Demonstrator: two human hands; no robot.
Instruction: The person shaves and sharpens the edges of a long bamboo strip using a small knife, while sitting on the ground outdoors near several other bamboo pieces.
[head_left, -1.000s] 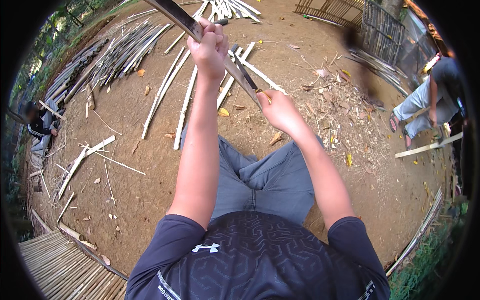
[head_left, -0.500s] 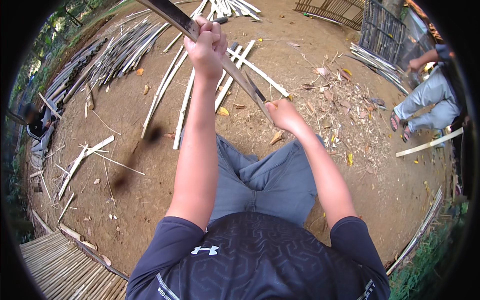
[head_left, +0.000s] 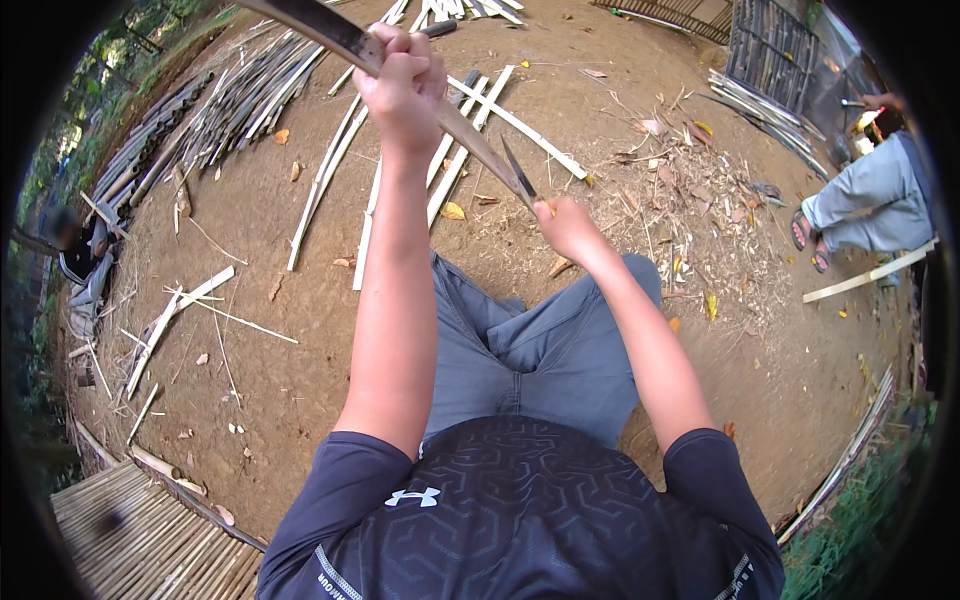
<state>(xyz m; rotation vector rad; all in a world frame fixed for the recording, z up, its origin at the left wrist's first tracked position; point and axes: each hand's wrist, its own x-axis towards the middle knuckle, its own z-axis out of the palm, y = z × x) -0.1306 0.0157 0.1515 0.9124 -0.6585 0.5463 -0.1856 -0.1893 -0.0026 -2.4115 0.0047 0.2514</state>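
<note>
The fingers of the left hand (head_left: 403, 85) were curled tight around a long, flat, grey-brown strip of bamboo (head_left: 400, 80), gripping it at about mid-length with the arm stretched forward. The strip ran diagonally from the upper left of the view down toward the right, where its tapered end met the right hand (head_left: 568, 225). The right hand was closed in a fist on the handle of a short dark-bladed knife (head_left: 520, 175); the handle itself was hidden inside the fist. The blade pointed up and to the left and lay against the lower end of the strip. Whether the edge had entered the strip could not be determined.

Both hands were held above the person's lap, over grey trousers (head_left: 540, 340). Beyond them lay bare brown earth (head_left: 280, 330) with pale split bamboo slats (head_left: 340, 170) scattered on it, and a heap of thin shavings and dry leaves (head_left: 700, 210) to the right. A bundle of darker bamboo poles (head_left: 190, 130) lay at the upper left. A woven bamboo platform (head_left: 130, 540) occupied the lower left corner. At the right edge a second person (head_left: 870, 195) in grey trousers and sandals was seated.
</note>
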